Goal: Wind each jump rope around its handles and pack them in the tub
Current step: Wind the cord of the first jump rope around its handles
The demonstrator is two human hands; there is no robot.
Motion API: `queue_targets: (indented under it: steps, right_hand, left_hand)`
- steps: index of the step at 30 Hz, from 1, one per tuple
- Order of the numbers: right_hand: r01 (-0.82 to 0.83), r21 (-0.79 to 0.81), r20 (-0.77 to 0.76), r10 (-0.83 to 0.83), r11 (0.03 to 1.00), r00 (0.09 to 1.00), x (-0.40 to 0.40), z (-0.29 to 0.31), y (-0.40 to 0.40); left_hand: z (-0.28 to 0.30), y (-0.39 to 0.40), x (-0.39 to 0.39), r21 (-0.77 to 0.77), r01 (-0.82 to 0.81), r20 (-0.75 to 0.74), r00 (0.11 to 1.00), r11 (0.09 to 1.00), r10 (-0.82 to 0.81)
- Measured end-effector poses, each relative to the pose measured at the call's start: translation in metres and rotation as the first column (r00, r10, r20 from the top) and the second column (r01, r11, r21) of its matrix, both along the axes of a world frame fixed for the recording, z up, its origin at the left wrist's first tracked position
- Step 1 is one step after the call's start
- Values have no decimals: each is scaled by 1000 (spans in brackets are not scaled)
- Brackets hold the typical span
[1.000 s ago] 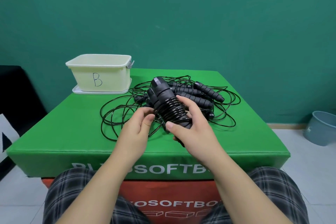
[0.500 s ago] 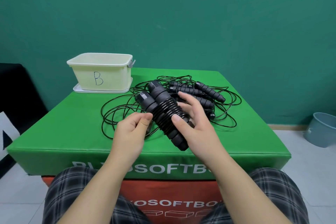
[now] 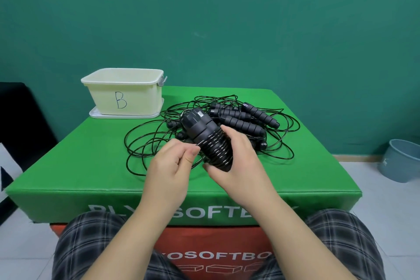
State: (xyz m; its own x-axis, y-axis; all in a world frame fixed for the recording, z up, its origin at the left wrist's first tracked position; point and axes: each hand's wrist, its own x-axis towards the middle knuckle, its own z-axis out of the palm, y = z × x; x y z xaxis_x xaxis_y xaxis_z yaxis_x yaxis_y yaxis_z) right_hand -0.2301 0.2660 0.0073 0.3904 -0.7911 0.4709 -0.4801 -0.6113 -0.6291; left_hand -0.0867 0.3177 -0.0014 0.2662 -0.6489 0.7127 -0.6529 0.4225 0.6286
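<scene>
Handle bundle [image 3: 210,140] now tilted steeper than before, above the green padded desk [image 3: 68,166]. Right hand [image 3: 236,159] grips its ribbed, cord-coiled black cylinders; left hand [image 3: 170,163] pinches glossy cord [image 3: 197,159].

I seem to be in a gym or training room. My work surface is a green padded plyo box [image 3: 68,170] stacked on a red one [image 3: 204,237], against a bare teal wall [image 3: 227,18] on a tiled floor [image 3: 386,202].
</scene>
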Motion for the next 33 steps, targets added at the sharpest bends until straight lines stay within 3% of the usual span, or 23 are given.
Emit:
queue_targets:
  steps: [3, 7, 11, 17, 20, 23, 27, 30, 33]
  right_hand:
    - [4, 111, 68, -11, 994, 998, 0, 4, 1]
    - [-125, 310, 338, 14, 943, 941, 0, 6, 4]
    - [-242, 367, 455, 53, 898, 889, -2, 10, 5]
    - [-541, 446, 676, 128, 713, 726, 1, 12, 10]
    - [-606, 450, 713, 146, 656, 686, 1, 14, 11]
    - [-625, 463, 705, 165, 628, 689, -1, 15, 10]
    - [-521, 404, 616, 198, 752, 763, -1, 14, 5]
    - [-274, 136, 392, 202, 952, 898, -5, 11, -2]
    - [-170, -65, 196, 180, 983, 964, -2, 6, -2]
  left_hand:
    - [-3, -3, 2, 41, 71, 26, 997, 997, -72]
    - [-3, -5, 2, 68, 96, 29, 995, 993, -98]
    - [-8, -6, 4, 167, 71, -64, 996, 983, -61]
    - [-7, -10, 12, 210, 10, -13, 1000, 978, -8]
    - [0, -7, 10, 222, 118, -118, 989, 968, -93]
    - [9, -4, 8, 236, 313, -349, 911, 920, -221]
    - [2, -6, 15, 190, 215, -367, 921, 958, -134]
    - [-1, -7, 15, 157, 86, -346, 938, 984, -27]
    - [2, -6, 13, 140, 28, -300, 954, 990, 16]
